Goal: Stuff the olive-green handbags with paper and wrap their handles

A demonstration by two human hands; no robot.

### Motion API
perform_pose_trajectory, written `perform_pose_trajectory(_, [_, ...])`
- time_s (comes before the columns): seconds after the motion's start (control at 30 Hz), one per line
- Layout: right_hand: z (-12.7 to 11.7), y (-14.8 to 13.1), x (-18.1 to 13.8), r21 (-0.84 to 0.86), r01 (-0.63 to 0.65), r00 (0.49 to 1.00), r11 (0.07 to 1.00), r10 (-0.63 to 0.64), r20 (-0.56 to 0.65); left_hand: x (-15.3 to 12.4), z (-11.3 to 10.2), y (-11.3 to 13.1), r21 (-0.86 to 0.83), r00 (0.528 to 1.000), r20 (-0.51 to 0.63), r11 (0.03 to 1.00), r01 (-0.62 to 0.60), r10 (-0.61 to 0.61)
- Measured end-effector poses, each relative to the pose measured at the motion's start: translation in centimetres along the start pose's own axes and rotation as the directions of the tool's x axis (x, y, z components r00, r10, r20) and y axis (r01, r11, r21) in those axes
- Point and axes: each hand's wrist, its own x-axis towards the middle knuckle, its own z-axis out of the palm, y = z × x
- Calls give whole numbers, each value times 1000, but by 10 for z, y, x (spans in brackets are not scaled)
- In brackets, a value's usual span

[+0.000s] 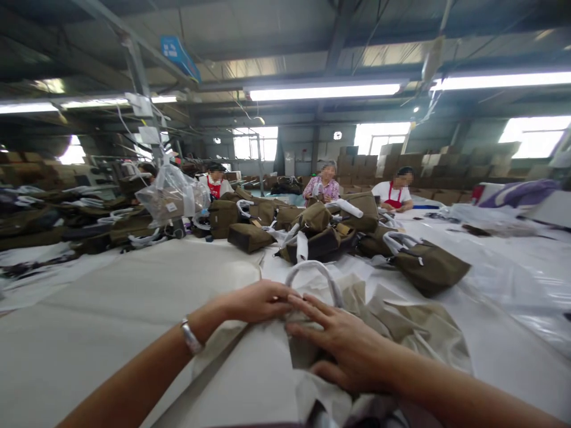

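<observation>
A beige cloth bag (pixel 401 324) with a white-wrapped handle (pixel 312 270) lies flat on the table right in front of me. My left hand (pixel 259 301), a silver bracelet on its wrist, rests curled at the bag's near left edge, fingers closed on the fabric. My right hand (pixel 343 342) lies flat on the bag with fingers stretched out toward the left hand. The fingertips of both hands nearly meet just below the handle.
A pale cloth (pixel 134 297) covers the big table. A heap of olive-brown bags (pixel 312 229) lies in the middle, one olive bag (pixel 428 264) nearer right, a clear plastic bag (pixel 172 196) left. Three people sit at the far side. Clear plastic sheeting (pixel 513 267) spreads right.
</observation>
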Motion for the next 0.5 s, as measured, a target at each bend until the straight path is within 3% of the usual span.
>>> perform_pose_trajectory(0.07, [6, 8, 1, 22, -70, 998, 997, 70, 6, -30, -19, -17, -76, 975, -191, 992, 104, -117])
perform_pose_trajectory(0.1, [8, 12, 1, 27, -82, 997, 996, 82, 7, -46, -23, -28, -123, 925, -324, 978, 166, -197])
perform_pose_trajectory(0.17, [15, 20, 2, 20, -62, 998, 998, 62, -15, -77, -17, -50, -250, 744, -556, 928, 276, -371])
perform_pose_trajectory(0.2, [20, 23, 4, -2, -43, 998, 999, 43, -52, -90, -9, -60, -329, 652, -611, 893, 306, -449])
perform_pose_trajectory(0.27, [29, 29, 7, -95, 14, 983, 995, -31, -182, -108, 15, -74, -495, 538, -618, 815, 301, -573])
perform_pose_trajectory(0.3, [32, 30, 8, -166, 62, 960, 984, -104, -259, -114, 27, -77, -573, 512, -594, 773, 272, -621])
perform_pose_trajectory(0.37, [34, 30, 12, -314, 215, 887, 925, -319, -334, -118, 47, -75, -696, 505, -528, 688, 203, -683])
perform_pose_trajectory(0.43, [29, 22, 17, -367, 368, 824, 854, -483, -296, -116, 59, -63, -799, 508, -471, 593, 101, -721])
perform_pose_trajectory(0.5, [22, 10, 24, -280, 436, 833, 855, -501, -234, -107, 69, -43, -893, 517, -415, 443, -76, -748])
